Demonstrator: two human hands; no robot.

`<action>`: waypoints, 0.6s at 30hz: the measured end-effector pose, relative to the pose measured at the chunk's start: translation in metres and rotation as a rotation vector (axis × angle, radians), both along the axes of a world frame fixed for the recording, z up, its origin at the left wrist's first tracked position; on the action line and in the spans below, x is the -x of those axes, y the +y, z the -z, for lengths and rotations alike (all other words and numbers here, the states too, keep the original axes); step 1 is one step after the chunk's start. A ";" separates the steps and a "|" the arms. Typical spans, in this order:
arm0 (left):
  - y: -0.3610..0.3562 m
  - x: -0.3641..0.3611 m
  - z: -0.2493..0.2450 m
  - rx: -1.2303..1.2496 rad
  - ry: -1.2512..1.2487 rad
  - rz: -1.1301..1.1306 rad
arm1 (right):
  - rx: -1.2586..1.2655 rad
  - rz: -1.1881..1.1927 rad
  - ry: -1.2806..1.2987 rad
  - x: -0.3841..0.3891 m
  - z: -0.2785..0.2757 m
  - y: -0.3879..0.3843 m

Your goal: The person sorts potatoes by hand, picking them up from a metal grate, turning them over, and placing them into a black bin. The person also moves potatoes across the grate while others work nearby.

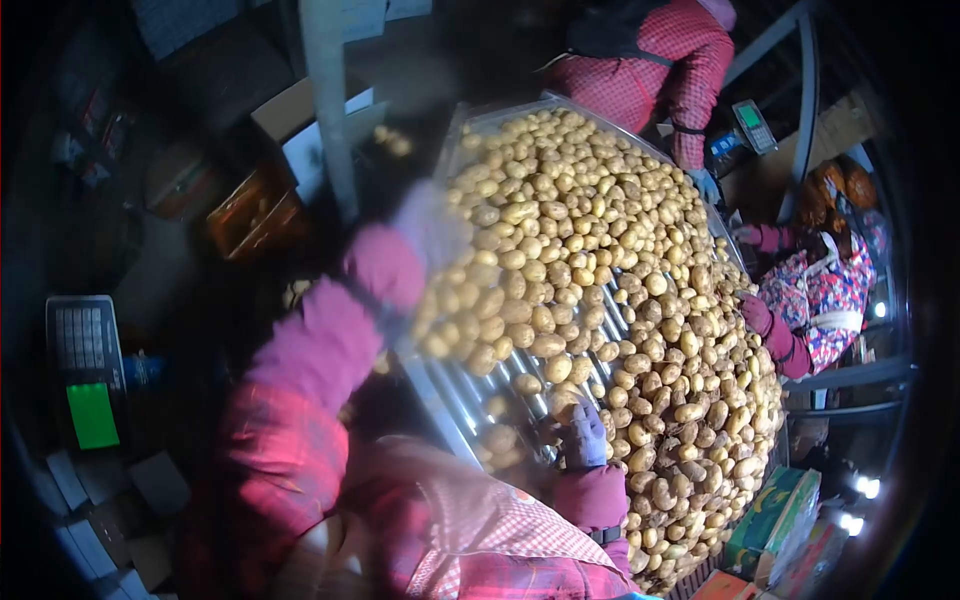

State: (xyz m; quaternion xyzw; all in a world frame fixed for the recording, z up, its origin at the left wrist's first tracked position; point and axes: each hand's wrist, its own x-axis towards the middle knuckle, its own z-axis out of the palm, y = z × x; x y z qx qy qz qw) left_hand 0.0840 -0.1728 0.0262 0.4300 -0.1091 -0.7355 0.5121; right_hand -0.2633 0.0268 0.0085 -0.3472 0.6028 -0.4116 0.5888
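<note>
A large heap of potatoes (560,215) covers a table with metal rollers (520,375) in front of me. My left hand (432,222), in a pale purple glove, is smeared by motion at the table's left edge, beside blurred potatoes (455,310); its fingers cannot be made out. Lower down, my right hand (586,438), gloved in purple, is closed around a potato (567,402) above the rollers. A few blurred potatoes (497,440) lie just left of it. Both of my forearms wear plum-coloured sleeve covers.
A person in red checks (690,60) works at the far side, another in a floral garment (820,290) at the right. A scale with a green display (92,400) stands left, near an orange-lined crate (255,215) and a metal post (330,100). Green boxes (770,520) sit lower right.
</note>
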 end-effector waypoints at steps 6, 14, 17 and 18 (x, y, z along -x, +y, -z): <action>0.108 0.119 -0.002 -0.196 0.125 0.667 | 0.090 -0.116 -0.005 -0.006 -0.004 -0.025; 0.158 0.118 0.066 0.338 -0.231 0.610 | 0.263 -0.145 1.178 0.047 0.030 -0.051; 0.169 0.115 0.028 0.565 -0.739 0.574 | 0.134 -0.418 1.343 0.038 0.045 -0.052; 0.170 0.115 0.030 0.604 -0.870 0.639 | 0.124 -0.413 1.347 0.033 0.044 -0.053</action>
